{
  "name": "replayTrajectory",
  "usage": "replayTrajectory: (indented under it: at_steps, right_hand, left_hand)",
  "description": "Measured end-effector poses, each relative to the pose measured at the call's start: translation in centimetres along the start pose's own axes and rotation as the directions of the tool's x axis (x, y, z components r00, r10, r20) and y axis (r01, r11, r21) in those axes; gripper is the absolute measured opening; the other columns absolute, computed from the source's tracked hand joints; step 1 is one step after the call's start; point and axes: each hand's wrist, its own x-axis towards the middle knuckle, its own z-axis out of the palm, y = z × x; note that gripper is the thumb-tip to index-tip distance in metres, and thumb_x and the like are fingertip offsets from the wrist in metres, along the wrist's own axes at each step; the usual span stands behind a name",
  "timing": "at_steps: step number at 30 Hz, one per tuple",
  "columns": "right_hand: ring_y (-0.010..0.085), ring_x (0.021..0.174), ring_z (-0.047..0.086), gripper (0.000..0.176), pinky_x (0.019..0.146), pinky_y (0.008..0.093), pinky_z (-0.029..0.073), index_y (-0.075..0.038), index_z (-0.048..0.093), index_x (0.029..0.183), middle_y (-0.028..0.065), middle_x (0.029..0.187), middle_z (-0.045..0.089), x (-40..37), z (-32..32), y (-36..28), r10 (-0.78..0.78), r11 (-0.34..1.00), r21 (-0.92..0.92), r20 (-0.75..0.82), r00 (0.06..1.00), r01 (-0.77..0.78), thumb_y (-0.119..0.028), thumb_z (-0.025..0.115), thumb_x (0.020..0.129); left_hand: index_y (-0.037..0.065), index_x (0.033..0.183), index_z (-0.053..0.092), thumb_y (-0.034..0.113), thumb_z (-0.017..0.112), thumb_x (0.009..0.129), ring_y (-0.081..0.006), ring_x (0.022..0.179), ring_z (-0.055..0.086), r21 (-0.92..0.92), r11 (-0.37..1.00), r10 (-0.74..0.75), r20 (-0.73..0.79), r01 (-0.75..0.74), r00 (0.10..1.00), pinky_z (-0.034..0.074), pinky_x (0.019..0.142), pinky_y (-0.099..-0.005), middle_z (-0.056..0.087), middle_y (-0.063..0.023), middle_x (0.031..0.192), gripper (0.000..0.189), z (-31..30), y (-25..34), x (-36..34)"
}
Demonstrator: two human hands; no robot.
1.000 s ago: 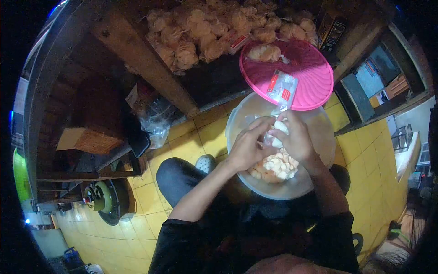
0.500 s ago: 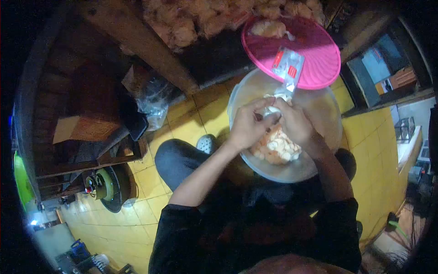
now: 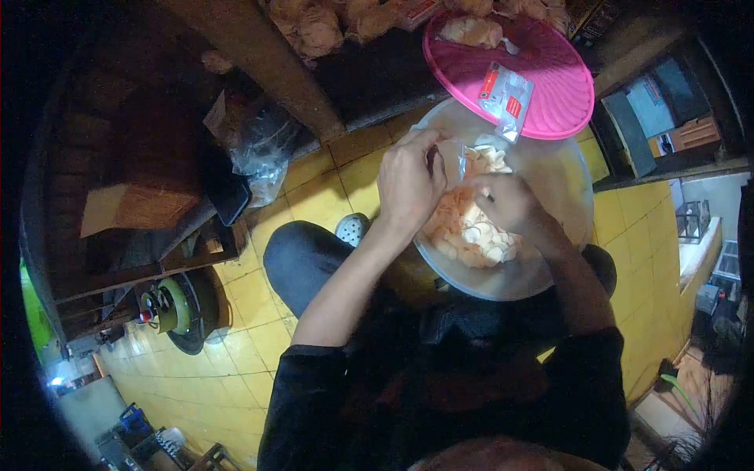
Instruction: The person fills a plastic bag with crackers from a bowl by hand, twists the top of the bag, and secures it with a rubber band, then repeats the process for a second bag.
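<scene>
A translucent round tub (image 3: 561, 184) stands in front of me, holding a heap of thin, pale round chips (image 3: 491, 239). My left hand (image 3: 412, 184) is closed on the edge of a small clear plastic bag (image 3: 453, 161), held over the left side of the tub. Above the chips, beside the bag, my right hand (image 3: 510, 202) has its fingers curled in, slightly blurred; what they hold is hidden. A pink lid (image 3: 558, 86) rests across the tub's far rim. Flat clear packets with red labels (image 3: 506, 98) lie on it, with a filled bag of chips (image 3: 471, 33) farther back.
Many filled chip bags (image 3: 314, 27) line the far shelf. Left are a wooden shelf, a cardboard box (image 3: 133, 208), crumpled clear plastic (image 3: 263, 153) and a green gas cylinder (image 3: 177, 306) on the yellow tiled floor (image 3: 251, 345). A wooden cabinet (image 3: 667, 118) stands right.
My hands, together over the tub before, have moved apart: the left is up and left with the clear bag, the right lower over the chips. The view has shifted slightly.
</scene>
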Motion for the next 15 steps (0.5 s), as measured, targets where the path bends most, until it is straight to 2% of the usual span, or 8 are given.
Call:
replayTrajectory:
  at_steps: [1, 2, 4, 5, 7, 10, 13, 15]
  right_hand:
    - [0.0309, 0.094, 0.065, 0.043, 0.081, 0.0411, 0.051, -0.002, 0.055, 0.12, 0.0187, 0.1, 0.065, -0.2, 1.2, 1.1, 0.056, 0.974, -0.227, 0.178, 0.982, -0.015, -0.019, 0.067, 0.082]
    - [0.0309, 0.094, 0.065, 0.043, 0.081, 0.0411, 0.051, -0.002, 0.055, 0.12, 0.0187, 0.1, 0.065, -0.6, 2.2, 2.1, 0.061, 0.973, -0.228, 0.175, 0.983, -0.02, -0.019, 0.067, 0.082]
    - [0.0316, 0.098, 0.064, 0.057, 0.086, 0.0427, 0.049, -0.002, 0.047, 0.127, 0.0212, 0.102, 0.064, -1.5, 4.2, 3.7, 0.215, 0.923, -0.385, 0.539, 0.814, 0.011, -0.027, 0.068, 0.081]
    - [0.0316, 0.098, 0.064, 0.057, 0.086, 0.0427, 0.049, -0.002, 0.047, 0.127, 0.0212, 0.102, 0.064, -2.0, 5.4, 4.9, 0.215, 0.922, -0.387, 0.536, 0.816, 0.011, -0.027, 0.068, 0.081]
    - [0.0319, 0.098, 0.063, 0.065, 0.087, 0.0432, 0.049, -0.001, 0.041, 0.131, 0.0231, 0.103, 0.063, -2.6, 6.1, 4.5, 0.084, 0.996, -0.038, 0.774, 0.628, -0.087, -0.027, 0.069, 0.079]
    - [0.0341, 0.096, 0.064, 0.046, 0.082, 0.0453, 0.051, 0.001, 0.056, 0.116, 0.0199, 0.095, 0.066, -1.7, 3.1, -2.8, 0.128, 0.99, -0.053, 0.741, 0.659, -0.133, -0.013, 0.067, 0.074]
    - [0.0341, 0.091, 0.065, 0.033, 0.079, 0.0442, 0.052, -0.001, 0.062, 0.106, 0.0183, 0.092, 0.067, -3.1, 9.3, 2.8, 0.126, 0.972, -0.226, 0.72, 0.682, 0.059, -0.013, 0.066, 0.075]
    - [0.0355, 0.091, 0.065, 0.032, 0.081, 0.0442, 0.051, 0.0, 0.062, 0.104, 0.0204, 0.092, 0.066, -2.0, 7.4, 0.3, 0.143, 0.975, -0.222, 0.721, 0.678, 0.03, -0.015, 0.066, 0.077]
  left_hand:
    - [-0.001, 0.097, 0.069, -0.007, 0.052, 0.084, -0.0231, 0.075, 0.071, -0.116, 0.989, -0.091, 0.046, 0.096, 0.995, 0.055, 0.057, -0.0294, 0.067, -0.0171, 0.097, 0.023, -0.2, 0.1, 0.0]
    - [-0.001, 0.097, 0.069, -0.007, 0.052, 0.084, -0.0231, 0.075, 0.071, -0.119, 0.989, -0.088, 0.05, 0.093, 0.995, 0.055, 0.057, -0.0294, 0.067, -0.0171, 0.097, 0.023, 0.0, -0.1, 0.0]
    - [-0.003, 0.093, 0.068, -0.011, 0.048, 0.083, -0.0227, 0.076, 0.07, -0.223, 0.972, -0.069, 0.037, 0.076, 0.997, 0.058, 0.057, -0.0286, 0.065, -0.0165, 0.098, 0.024, 0.4, -0.7, -0.3]
    - [-0.003, 0.093, 0.068, -0.011, 0.048, 0.083, -0.0227, 0.076, 0.07, -0.224, 0.972, -0.065, 0.036, 0.072, 0.997, 0.058, 0.057, -0.0286, 0.065, -0.0165, 0.098, 0.024, 0.6, -0.9, -0.4]
    - [-0.005, 0.089, 0.067, -0.014, 0.046, 0.083, -0.0231, 0.073, 0.07, -0.244, 0.97, -0.016, 0.023, 0.021, 1.0, 0.06, 0.059, -0.0289, 0.063, -0.0168, 0.1, 0.023, 0.7, -0.9, -0.6]
    - [-0.006, 0.089, 0.066, -0.012, 0.047, 0.084, -0.0229, 0.072, 0.07, -0.329, 0.922, -0.159, 0.154, 0.203, 0.975, 0.06, 0.059, -0.0291, 0.064, -0.017, 0.099, 0.02, 0.0, -0.3, -0.5]
    - [-0.007, 0.091, 0.064, -0.009, 0.049, 0.085, -0.023, 0.073, 0.07, -0.294, 0.928, -0.188, 0.156, 0.228, 0.97, 0.059, 0.059, -0.03, 0.064, -0.0168, 0.099, 0.016, -0.3, 0.1, -0.3]
    - [-0.006, 0.094, 0.064, -0.008, 0.05, 0.087, -0.0231, 0.072, 0.071, -0.27, 0.944, -0.158, 0.134, 0.189, 0.978, 0.058, 0.058, -0.0301, 0.064, -0.0167, 0.099, 0.015, 0.2, -0.7, -0.5]
